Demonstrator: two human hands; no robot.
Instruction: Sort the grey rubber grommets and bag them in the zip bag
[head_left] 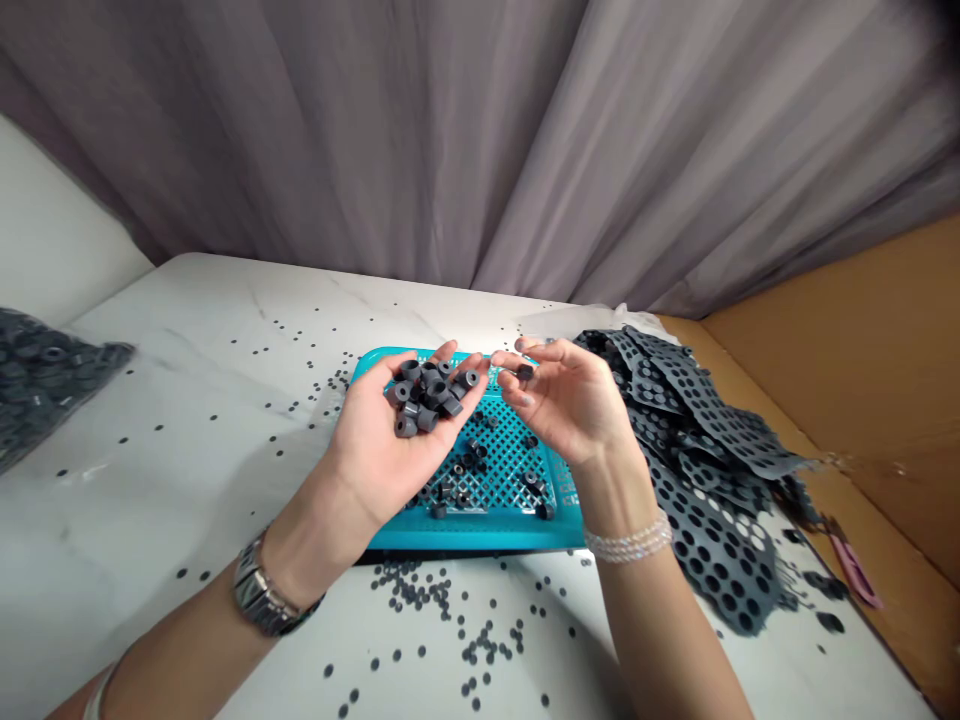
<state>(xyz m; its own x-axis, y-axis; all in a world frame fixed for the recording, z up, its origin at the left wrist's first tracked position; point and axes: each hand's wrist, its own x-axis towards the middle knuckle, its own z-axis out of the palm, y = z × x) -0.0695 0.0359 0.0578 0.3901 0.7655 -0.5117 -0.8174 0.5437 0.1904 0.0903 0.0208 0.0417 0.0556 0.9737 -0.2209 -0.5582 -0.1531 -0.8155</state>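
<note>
Probably light, rubbery, best taken by the rim — caps (pixel 429 392) heap the cupped left hand (pixel 379 450); alongside, the right hand (pixel 574 400) pinches one cap (pixel 525 372).

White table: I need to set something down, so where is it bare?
Barest: the white table between the bag and left forearm, and its far left corner by the curtain. Crowded: before the basket, with discs; right of it, perforated sheets.
</note>
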